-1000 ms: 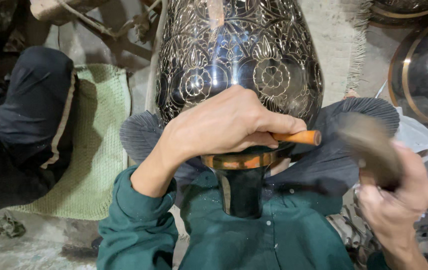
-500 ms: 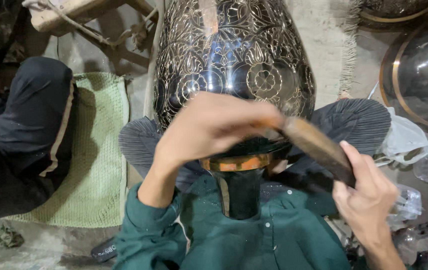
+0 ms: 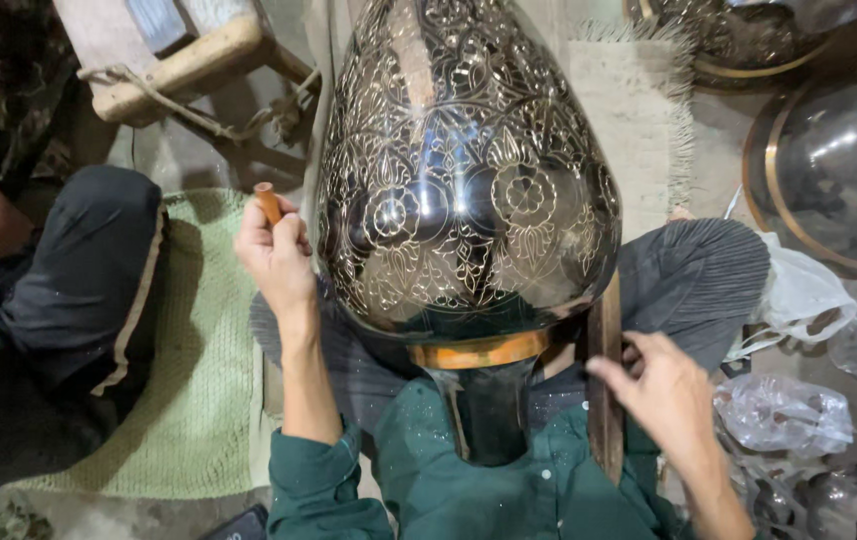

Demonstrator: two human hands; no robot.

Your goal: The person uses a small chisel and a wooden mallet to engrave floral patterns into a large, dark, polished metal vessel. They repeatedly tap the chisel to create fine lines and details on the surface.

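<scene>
**Engraved vessel balanced in your lap, both hands off to its sides**

You had the large engraved metal vessel [image 3: 469,190] lying across your lap, its broad belly pointing away from you and its dark neck [image 3: 494,410], ringed by a copper-coloured band [image 3: 479,351], pressed against your green shirt [image 3: 449,490]. Your left hand [image 3: 277,250] sat just beside the vessel's left flank, fingers curled tight around a slim orange-tipped tool [image 3: 268,200] that stood nearly upright. Your right hand [image 3: 664,395] lay low on the right, fingers bent and resting on a dark wooden handle [image 3: 604,390] that ran down beside the neck; whether you truly gripped it I could not tell, as the head of that tool was hidden.

The risk, as I judged it, was the vessel itself. Neither hand was steadying it, and a rounded, polished body resting on knees could roll sideways toward the green mat [image 3: 199,400] or toward the plastic bags [image 3: 799,300] on the right. The raised tool tip also stood near the patterned surface, so a slip of the wrist could have scored the finish. Another person's dark trouser leg [image 3: 69,320] lay close on the left, within reach of a rolling vessel.
</scene>
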